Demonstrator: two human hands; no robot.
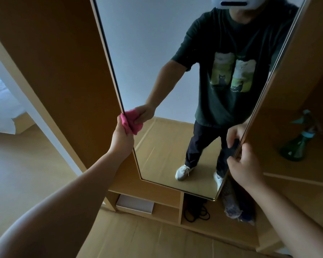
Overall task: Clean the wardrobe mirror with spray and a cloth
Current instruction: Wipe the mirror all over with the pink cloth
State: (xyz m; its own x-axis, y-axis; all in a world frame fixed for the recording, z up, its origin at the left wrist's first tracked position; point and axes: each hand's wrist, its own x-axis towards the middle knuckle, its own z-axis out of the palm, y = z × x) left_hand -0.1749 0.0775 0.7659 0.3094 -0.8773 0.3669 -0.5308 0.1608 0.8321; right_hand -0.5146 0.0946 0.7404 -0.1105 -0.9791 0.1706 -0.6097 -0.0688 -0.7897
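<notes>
At the mirror's (157,71) left edge, wipes with the pink cloth (124,122) gripped in the left hand (122,139), right hand (245,165) curled round the right edge — spray bottle (296,146) shelved further right — next likely needs a sweep inward.

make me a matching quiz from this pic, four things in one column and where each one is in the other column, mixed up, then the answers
Things
1. pink fluffy cloth
2. green plastic spray bottle
3. flat white box
4. black coiled cord

Places
A. low middle compartment under the mirror
B. gripped by the left hand at the left edge of the tall framed wardrobe mirror
C. upright on the wooden shelf right of the mirror
D. low left compartment

Pairs: 1-B, 2-C, 3-D, 4-A
</notes>
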